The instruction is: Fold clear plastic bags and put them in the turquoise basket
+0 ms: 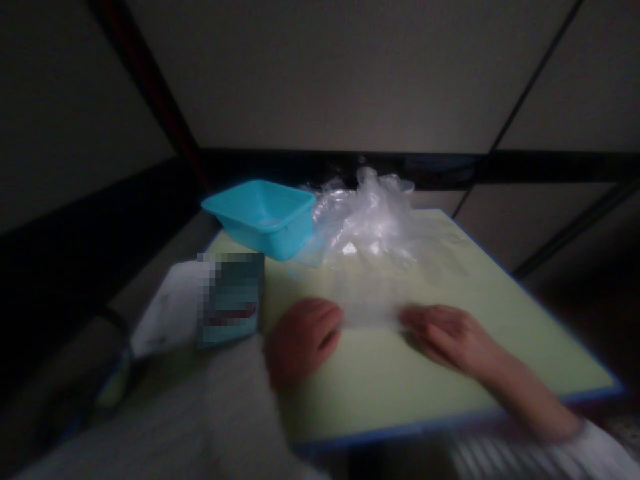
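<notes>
Film (pixel 371 308) — a thin, clear plastic sheet or bag, lying flat on the pale green table (pixel 450 373) at centre frame, stretched between the two hands. Left hand (pixel 303 337) sits at lower centre, fingers curled down onto the film's left edge; right hand (pixel 443 333) lies just right of it, fingers extended flat and pressing the right edge. Neither hand looks closed around the film — both appear to pin it to the surface, though motion blur hides the fingertips. Behind, in upper centre, a crumpled heap (pixel 373 217) of the same clear plastic; touching its left side, a turquoise tub (pixel 263 217). Card (pixel 230 300) with a white sheet (pixel 167 307) at left of frame, print unreadable. Judgement on handling: film is very light, limp, no stiffness at all, likely slippery against itself and prone to cling and wrinkle; it should tear only under a sharp pull. Best hold would be a fingertip pinch at an edge or corner, the other hand keeping the sheet flat.
</notes>
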Motion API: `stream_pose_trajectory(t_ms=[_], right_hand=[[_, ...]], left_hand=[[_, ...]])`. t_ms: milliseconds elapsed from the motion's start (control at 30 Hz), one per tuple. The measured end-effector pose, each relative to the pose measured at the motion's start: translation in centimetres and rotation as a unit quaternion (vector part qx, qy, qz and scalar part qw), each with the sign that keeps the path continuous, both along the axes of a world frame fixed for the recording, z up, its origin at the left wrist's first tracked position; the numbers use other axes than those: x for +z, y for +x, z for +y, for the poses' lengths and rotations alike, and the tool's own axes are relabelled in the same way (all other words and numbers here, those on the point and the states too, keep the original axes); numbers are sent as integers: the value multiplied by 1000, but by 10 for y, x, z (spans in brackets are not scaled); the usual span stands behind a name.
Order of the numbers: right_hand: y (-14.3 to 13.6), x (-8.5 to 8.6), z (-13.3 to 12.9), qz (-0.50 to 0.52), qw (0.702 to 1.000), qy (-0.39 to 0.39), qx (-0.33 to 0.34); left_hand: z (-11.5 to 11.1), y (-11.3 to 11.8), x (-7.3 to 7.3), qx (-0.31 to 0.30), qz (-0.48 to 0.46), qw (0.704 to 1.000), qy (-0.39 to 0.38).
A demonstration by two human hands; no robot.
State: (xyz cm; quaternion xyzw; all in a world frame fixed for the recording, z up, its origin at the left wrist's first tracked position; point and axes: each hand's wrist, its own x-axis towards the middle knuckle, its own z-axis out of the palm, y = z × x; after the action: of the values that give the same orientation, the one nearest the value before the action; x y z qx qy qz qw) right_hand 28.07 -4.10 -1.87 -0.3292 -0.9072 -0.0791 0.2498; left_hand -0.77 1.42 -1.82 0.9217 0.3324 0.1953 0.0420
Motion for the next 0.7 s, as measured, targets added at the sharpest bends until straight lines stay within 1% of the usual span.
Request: stream_pose_trajectory(t_ms=[100,200,300,400,467,567,633,700], right_hand=[[0,3,-1,45,998,-40,-8],[-1,8,-4,113,990,-77,-37],[-2,11,-6,203,970,-109,-76],[-4,14,-6,287,939,-171,-76],[-7,17,-6,340,912,-221,-58],[-14,27,-4,404,868,-286,-34],[-19,36,-1,429,845,-319,-16],[-22,47,6,439,828,-350,2]], left_hand=[[3,-1,-2,10,-19,999,-24],[4,0,1,31,-85,994,-68],[3,1,8,48,-148,980,-125],[-1,3,17,60,-215,958,-183],[-4,3,22,51,-282,925,-251],[-10,2,28,15,-366,851,-375],[-12,2,33,9,-405,810,-424],[-13,3,36,20,-437,780,-448]])
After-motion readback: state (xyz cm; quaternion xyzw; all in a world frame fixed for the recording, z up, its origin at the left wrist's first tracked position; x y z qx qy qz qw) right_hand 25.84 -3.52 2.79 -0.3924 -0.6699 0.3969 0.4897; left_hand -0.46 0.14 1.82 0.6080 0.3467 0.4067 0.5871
